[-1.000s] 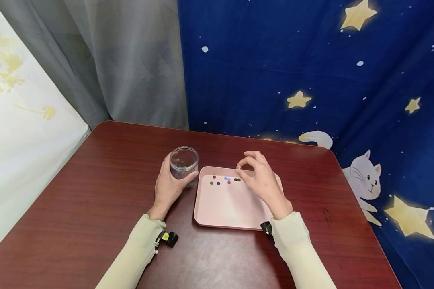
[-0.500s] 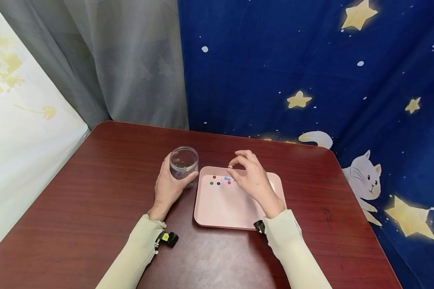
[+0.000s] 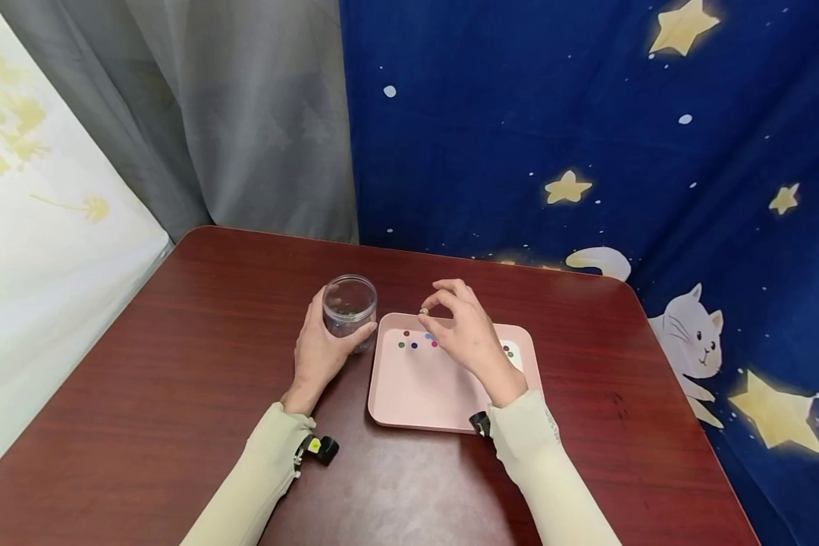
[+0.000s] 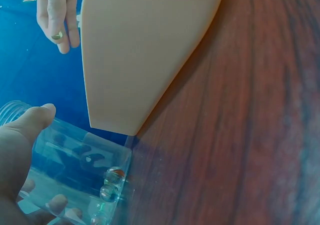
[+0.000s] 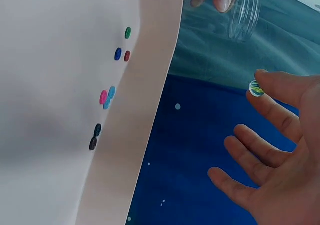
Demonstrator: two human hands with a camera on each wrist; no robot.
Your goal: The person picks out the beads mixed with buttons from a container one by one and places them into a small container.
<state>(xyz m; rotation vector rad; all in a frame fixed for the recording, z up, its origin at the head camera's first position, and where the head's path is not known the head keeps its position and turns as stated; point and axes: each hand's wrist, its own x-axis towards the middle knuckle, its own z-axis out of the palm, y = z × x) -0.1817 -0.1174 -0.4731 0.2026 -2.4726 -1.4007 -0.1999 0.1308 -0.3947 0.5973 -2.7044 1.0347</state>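
Note:
My left hand [image 3: 319, 353] grips a clear screw-neck jar [image 3: 350, 303] standing upright on the table, thumb on one side and fingers round the other. Several glass marbles [image 4: 109, 192] lie at the bottom of the jar in the left wrist view. Between thumb and index finger, my right hand [image 3: 469, 332] pinches a clear marble [image 5: 256, 88] with yellow and green swirls, its other fingers spread. This hand hovers over the far rim of a pink tray [image 3: 419, 398], to the right of the jar. Small round buttons [image 5: 118, 54] in several colours lie in the tray.
The tray sits just right of the jar on a dark red wooden table [image 3: 232, 364]. At the tray's right side, more buttons [image 3: 508, 350] show on a bright patch, partly behind the right wrist. Curtains [image 3: 450, 114] hang behind the table's far edge.
My right hand has moved left over the tray towards the jar, carrying the marble. It now uncovers buttons at the tray's right side. My left hand and the jar stay in place.

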